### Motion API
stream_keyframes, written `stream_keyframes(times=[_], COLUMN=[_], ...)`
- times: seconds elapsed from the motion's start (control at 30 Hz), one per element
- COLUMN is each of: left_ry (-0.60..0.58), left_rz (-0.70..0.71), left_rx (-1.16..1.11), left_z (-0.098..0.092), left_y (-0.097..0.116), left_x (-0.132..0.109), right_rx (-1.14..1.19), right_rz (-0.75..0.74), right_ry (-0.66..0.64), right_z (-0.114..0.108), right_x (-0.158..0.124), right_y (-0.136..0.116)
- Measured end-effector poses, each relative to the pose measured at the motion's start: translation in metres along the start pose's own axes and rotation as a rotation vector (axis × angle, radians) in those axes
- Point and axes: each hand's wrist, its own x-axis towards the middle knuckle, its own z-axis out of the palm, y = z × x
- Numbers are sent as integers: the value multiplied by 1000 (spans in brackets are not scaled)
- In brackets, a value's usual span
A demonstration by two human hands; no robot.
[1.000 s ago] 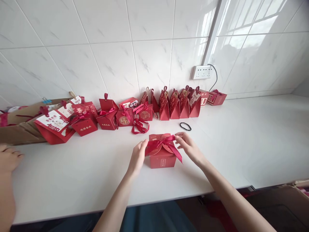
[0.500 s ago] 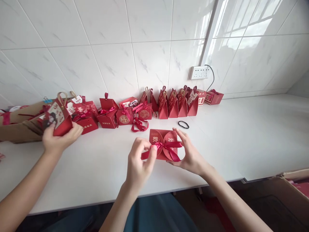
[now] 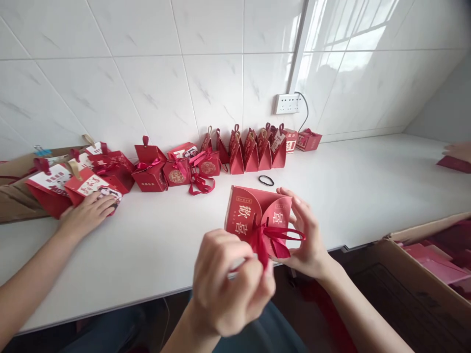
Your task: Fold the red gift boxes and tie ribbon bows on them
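Observation:
A red gift box (image 3: 239, 208) with gold characters is raised above the front of the white table, its top tilted toward me. A red ribbon (image 3: 278, 234) is tied in a bow across its rounded flaps. My right hand (image 3: 303, 238) grips the box by its right side, thumb below and fingers behind. My left hand (image 3: 231, 282) is closed at the near side of the box, pinching a hanging end of the ribbon; its fingers are slightly blurred.
Red boxes (image 3: 149, 171) stand in a row along the tiled wall. A black band (image 3: 266, 180) lies before them. Another person's hand (image 3: 88, 213) rests on a box at left; another hand (image 3: 458, 152) shows at far right. A carton (image 3: 423, 228) stands at lower right.
The box has come up nearer the camera and tilted, with my left hand pulled lower. The other person's box at left now sits among the rest. A hand has appeared at far right.

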Motion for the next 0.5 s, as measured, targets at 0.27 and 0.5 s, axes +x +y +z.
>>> stream_keyframes(times=[0.27,0.5], left_ry=[-338,-648], left_rz=[-875,-799], left_rx=[-317,-303], left_z=[36,80], left_y=[-36,-37], left_x=[-7,-20], right_rx=[-333,-438], right_rz=[101,390], right_ry=[-75,84], right_z=[-41,-93], right_x=[-14,-46], right_y=[-14,-24])
